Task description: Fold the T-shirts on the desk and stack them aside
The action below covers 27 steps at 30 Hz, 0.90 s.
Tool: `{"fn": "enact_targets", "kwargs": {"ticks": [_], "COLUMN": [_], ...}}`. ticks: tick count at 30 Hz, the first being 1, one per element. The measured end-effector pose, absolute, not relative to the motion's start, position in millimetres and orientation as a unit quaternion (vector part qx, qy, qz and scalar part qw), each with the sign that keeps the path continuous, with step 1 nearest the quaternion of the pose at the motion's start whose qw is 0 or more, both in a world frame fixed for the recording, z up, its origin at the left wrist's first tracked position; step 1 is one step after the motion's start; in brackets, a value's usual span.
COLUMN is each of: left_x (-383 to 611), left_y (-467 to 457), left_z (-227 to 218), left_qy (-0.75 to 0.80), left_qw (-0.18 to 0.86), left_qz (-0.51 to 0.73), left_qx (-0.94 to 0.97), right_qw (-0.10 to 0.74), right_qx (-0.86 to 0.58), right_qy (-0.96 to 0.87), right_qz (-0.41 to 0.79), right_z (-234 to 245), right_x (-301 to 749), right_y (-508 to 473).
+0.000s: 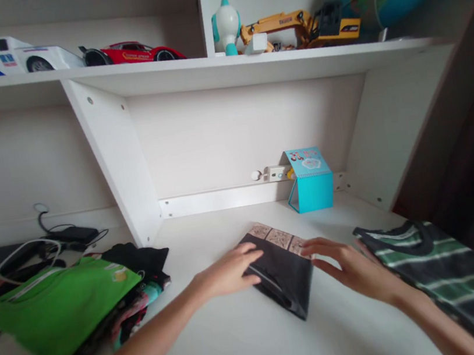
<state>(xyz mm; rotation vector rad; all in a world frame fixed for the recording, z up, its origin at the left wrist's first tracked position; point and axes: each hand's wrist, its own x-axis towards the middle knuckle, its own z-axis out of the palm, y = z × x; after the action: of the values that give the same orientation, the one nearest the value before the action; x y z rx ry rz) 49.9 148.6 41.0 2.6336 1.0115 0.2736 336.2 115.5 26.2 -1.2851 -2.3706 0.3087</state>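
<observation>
A folded black garment [284, 276] with a tan patterned band along its far edge lies on the white desk [242, 341]. My left hand [228, 271] rests flat on its left side, fingers stretched out. My right hand [350, 267] lies open at its right edge, fingertips touching the patterned band. Neither hand grips anything.
A pile of clothes topped by a green shirt [61, 308] lies at the left, with cables [47, 242] behind it. A green-striped dark shirt [454, 276] lies at the right. A turquoise box [310, 182] stands at the back. Toy cars, an excavator and a globe sit on the shelf above.
</observation>
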Motion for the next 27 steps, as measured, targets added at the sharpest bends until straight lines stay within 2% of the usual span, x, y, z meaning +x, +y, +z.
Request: {"fn": "enact_targets", "kwargs": {"ticks": [4,8,13,17,19,23,27], "left_x": [103.1,118.5,77.6,47.8,43.0,46.0,48.3], "left_y": [112.6,105.2,128.8,151.4,158.5,163.3,159.9], "left_z": [11.6,-5.2,-1.5,-6.4,-13.8,-27.7,-29.4], "left_qy": [0.286,0.3,0.355,0.419,0.458,0.542,0.582], "left_qw": [0.139,0.108,0.069,0.052,0.04,0.079,0.072], "left_qz": [0.098,0.091,0.084,0.102,0.104,0.049,0.018], "left_qx": [0.943,0.943,0.929,0.901,0.882,0.835,0.81], "right_qw": [0.208,0.2,0.201,0.226,0.242,0.167,0.129], "right_qx": [-0.484,-0.498,-0.493,-0.426,-0.466,-0.588,-0.597], "right_qy": [-0.843,-0.838,-0.842,-0.854,-0.829,-0.785,-0.784], "right_qz": [0.112,0.102,0.09,0.195,0.192,0.103,0.108], "right_z": [-11.5,-32.0,-32.2,-18.3,-17.2,-37.8,-58.3], "right_x": [344.0,343.8,321.5,309.8,314.7,329.6,334.8], "right_y": [156.5,152.4,80.1,42.3,50.6,93.4,114.0]}}
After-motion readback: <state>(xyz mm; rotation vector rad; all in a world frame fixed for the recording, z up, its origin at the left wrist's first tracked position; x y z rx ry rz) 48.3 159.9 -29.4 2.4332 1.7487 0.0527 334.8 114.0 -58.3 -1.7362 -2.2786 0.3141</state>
